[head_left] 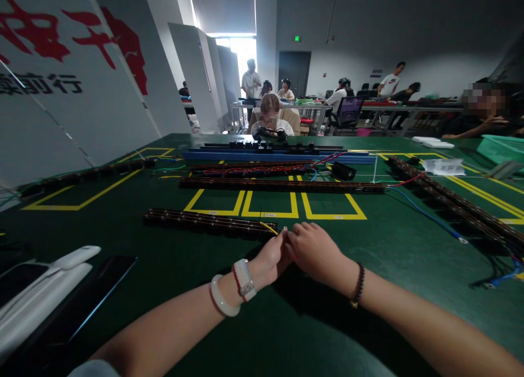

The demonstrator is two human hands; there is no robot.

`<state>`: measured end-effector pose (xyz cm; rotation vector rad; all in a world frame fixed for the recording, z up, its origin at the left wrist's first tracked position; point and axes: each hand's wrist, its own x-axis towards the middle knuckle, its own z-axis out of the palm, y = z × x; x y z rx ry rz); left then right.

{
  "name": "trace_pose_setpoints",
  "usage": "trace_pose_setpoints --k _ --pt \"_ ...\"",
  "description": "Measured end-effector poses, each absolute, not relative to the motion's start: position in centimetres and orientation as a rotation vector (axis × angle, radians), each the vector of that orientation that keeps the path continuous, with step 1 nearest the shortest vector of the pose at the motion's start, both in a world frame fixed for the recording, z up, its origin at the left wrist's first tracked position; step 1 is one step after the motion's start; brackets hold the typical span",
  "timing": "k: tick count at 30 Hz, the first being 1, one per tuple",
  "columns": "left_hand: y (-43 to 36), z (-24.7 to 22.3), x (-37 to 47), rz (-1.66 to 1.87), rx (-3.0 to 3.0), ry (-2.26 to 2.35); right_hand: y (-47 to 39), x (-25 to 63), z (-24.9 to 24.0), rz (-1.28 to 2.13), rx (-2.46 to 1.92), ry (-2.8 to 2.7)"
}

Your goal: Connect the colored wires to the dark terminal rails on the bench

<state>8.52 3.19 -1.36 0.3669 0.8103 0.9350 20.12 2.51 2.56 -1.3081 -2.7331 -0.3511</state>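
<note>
My left hand (271,257), with a watch and a pale bangle on its wrist, is closed at the right end of a long dark strip (204,221) lying on the green table. A short yellow wire (269,227) runs from that strip into its fingertips. Pressed against it, my right hand (313,252) has its fingers curled together in a pinch. Whatever sits between the right fingers is hidden by the hands. Farther back, a longer dark strip (282,185) lies crosswise beyond yellow tape outlines.
A blue rail (282,156) spans the back, near a seated person (270,112). Another strip (462,202) lies at right, with a blue wire (428,210) beside it. White and black devices (77,257) lie at left. A green basket (501,148) stands far right.
</note>
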Motion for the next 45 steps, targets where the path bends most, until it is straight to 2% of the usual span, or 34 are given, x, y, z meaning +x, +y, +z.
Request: trace_pose_setpoints --k 3,5,8,10,16,21,25,28,33,37,39,45 --pt "3.1 -0.8 8.6 0.948 0.361 0.745 5.0 22.5 4.7 0.079 -1.562 -2.622" --pt "3.0 -0.5 8.6 0.935 0.388 0.687 6.5 24.0 5.1 0.507 -1.662 -2.621" --pt "3.1 -0.5 8.5 0.920 0.443 0.636 7.9 25.1 4.4 1.256 -1.461 -2.625" --pt "3.1 -0.6 8.3 0.910 0.475 0.615 8.2 25.2 3.5 1.568 -1.252 -2.543" --pt "3.0 -0.7 7.9 0.853 0.517 0.577 8.2 24.4 1.4 2.037 -1.043 -2.122" --pt "3.4 -1.2 8.2 0.866 0.556 0.493 8.2 24.3 0.8 2.151 -0.941 -1.934" --pt "3.5 -1.3 8.2 0.895 0.520 0.523 8.3 24.4 0.6 2.082 -0.911 -1.978" --pt "3.2 -1.0 7.9 0.889 0.467 0.612 8.3 24.3 0.9 1.875 -1.014 -2.150" --pt "3.1 -1.7 8.0 0.904 0.446 0.610 7.0 23.2 2.4 1.188 -1.459 -2.445" --pt "3.2 -2.3 8.4 0.955 0.430 0.608 5.0 21.7 3.2 0.342 -1.594 -2.690" --pt "3.1 -2.1 8.4 0.948 0.430 0.632 4.2 21.1 3.2 0.033 -1.611 -2.756" --pt "2.7 -0.8 8.4 0.928 0.417 0.695 3.1 20.3 2.3 -0.271 -1.613 -2.853"
